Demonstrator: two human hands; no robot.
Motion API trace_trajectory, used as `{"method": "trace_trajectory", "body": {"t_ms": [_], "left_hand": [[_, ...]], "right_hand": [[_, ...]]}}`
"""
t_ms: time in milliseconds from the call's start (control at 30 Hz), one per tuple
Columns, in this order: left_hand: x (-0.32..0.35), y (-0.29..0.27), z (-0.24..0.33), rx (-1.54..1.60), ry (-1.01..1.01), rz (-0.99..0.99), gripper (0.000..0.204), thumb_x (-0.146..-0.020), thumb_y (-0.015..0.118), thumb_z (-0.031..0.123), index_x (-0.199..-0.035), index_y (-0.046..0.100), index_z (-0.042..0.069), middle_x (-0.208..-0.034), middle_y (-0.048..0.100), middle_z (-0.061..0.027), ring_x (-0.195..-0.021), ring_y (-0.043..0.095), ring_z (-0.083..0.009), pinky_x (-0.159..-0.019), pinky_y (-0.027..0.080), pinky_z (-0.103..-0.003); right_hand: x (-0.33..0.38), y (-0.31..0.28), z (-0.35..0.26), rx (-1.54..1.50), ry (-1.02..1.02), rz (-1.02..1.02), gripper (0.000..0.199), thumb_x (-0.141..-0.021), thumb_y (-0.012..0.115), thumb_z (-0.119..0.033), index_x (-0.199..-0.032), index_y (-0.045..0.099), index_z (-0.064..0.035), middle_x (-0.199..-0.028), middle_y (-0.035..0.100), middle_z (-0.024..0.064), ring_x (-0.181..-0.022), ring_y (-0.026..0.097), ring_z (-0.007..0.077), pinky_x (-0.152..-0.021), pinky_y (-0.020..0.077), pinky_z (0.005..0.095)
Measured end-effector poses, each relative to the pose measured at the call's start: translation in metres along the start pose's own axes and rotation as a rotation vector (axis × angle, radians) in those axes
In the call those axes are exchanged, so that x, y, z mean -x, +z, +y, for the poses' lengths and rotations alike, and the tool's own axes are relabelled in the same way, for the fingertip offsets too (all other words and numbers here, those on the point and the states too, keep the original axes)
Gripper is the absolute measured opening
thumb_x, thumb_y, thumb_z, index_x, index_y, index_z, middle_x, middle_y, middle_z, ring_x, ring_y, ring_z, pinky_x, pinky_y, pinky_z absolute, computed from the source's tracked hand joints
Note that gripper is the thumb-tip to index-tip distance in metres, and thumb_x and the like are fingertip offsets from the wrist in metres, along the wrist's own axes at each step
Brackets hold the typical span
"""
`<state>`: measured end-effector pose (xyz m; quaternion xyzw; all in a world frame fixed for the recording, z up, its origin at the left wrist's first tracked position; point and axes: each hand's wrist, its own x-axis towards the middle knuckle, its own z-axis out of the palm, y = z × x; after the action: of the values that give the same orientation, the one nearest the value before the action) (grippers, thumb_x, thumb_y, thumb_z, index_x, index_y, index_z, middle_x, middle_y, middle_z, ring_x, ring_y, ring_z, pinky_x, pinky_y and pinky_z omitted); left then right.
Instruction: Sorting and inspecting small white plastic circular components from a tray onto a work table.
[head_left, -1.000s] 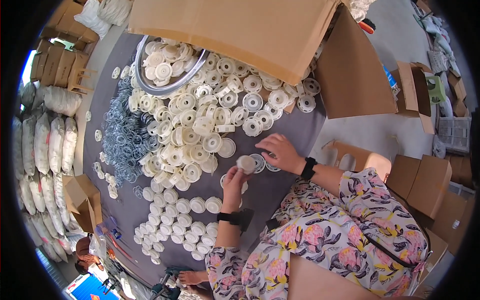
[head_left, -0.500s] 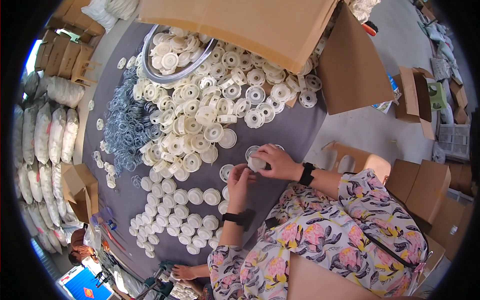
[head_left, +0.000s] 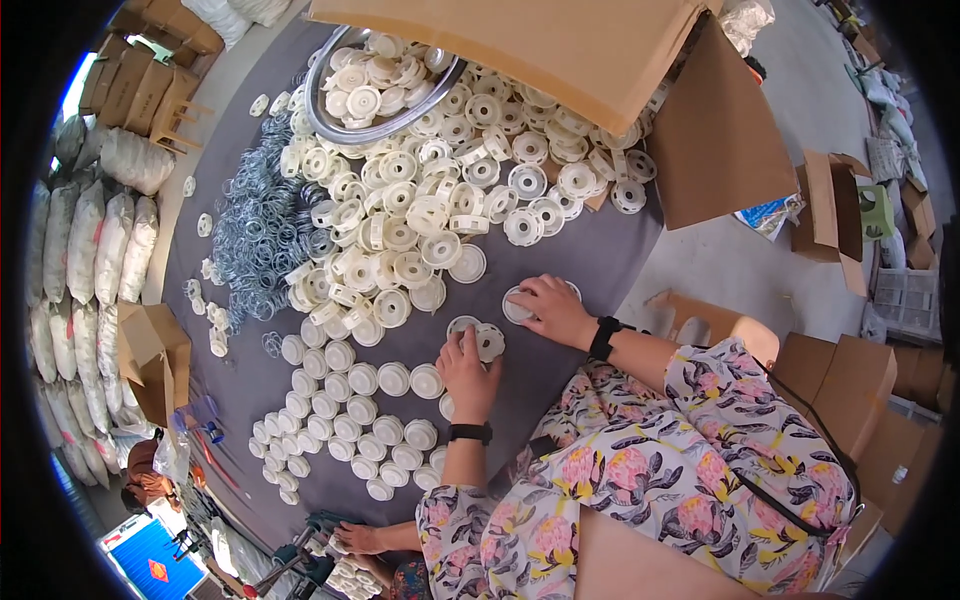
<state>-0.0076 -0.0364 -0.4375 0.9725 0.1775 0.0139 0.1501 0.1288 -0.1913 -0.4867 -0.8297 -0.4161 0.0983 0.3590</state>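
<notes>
My left hand has its fingers and thumb on a round white plastic disc with holes. That disc overlaps another pale disc lying on the table. To the right, my right hand has its fingers bent over the edge of a white disc on the cloth; part of another disc shows behind the hand. Left of my left hand stand rows of assembled white round pieces. Ahead lies a large heap of cream-white plastic rings.
A pile of grey metal springs lies left of the heap. A metal basin of white parts and an open cardboard box stand at the far side. Another person's hand is at the near left. Sacks line the left wall.
My hands were together around a small white piece; now they are apart. My left hand has moved onto a disc nearby, and my right hand has reached to a disc farther right.
</notes>
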Motion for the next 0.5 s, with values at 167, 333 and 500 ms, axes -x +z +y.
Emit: {"method": "trace_trajectory", "body": {"t_ms": [167, 333, 500], "left_hand": [[-0.002, -0.01, 0.014, 0.064, 0.04, 0.095, 0.064, -0.062, 0.072, 0.016, -0.12, 0.048, 0.005, -0.11, 0.05, -0.016, -0.098, 0.05, -0.0342, -0.084, 0.04, -0.044], [0.011, 0.008, 0.018, 0.207, 0.051, -0.09, 0.056, -0.063, 0.066, 0.01, -0.117, 0.051, 0.006, -0.102, 0.053, -0.0126, -0.092, 0.052, -0.03, -0.079, 0.04, -0.039], [0.008, 0.023, 0.022, 0.001, 0.317, -0.192, 0.052, -0.069, 0.057, 0.008, -0.121, 0.05, 0.008, -0.111, 0.053, -0.0099, -0.103, 0.051, -0.0284, -0.085, 0.039, -0.043]], "right_hand": [[-0.011, -0.016, 0.006, -0.073, 0.044, 0.122, 0.049, -0.071, 0.068, -0.021, -0.117, 0.055, -0.0165, -0.117, 0.05, 0.0081, -0.108, 0.046, 0.0276, -0.09, 0.0379, 0.0408], [-0.048, -0.032, 0.024, 0.105, 0.096, 0.239, 0.057, -0.07, 0.067, -0.018, -0.125, 0.05, -0.0169, -0.135, 0.038, 0.0114, -0.126, 0.034, 0.0325, -0.101, 0.03, 0.0463], [-0.072, -0.024, 0.044, 0.331, 0.05, 0.135, 0.056, -0.07, 0.067, -0.018, -0.123, 0.05, -0.0154, -0.127, 0.045, 0.0097, -0.122, 0.038, 0.0307, -0.102, 0.029, 0.0472]]}}
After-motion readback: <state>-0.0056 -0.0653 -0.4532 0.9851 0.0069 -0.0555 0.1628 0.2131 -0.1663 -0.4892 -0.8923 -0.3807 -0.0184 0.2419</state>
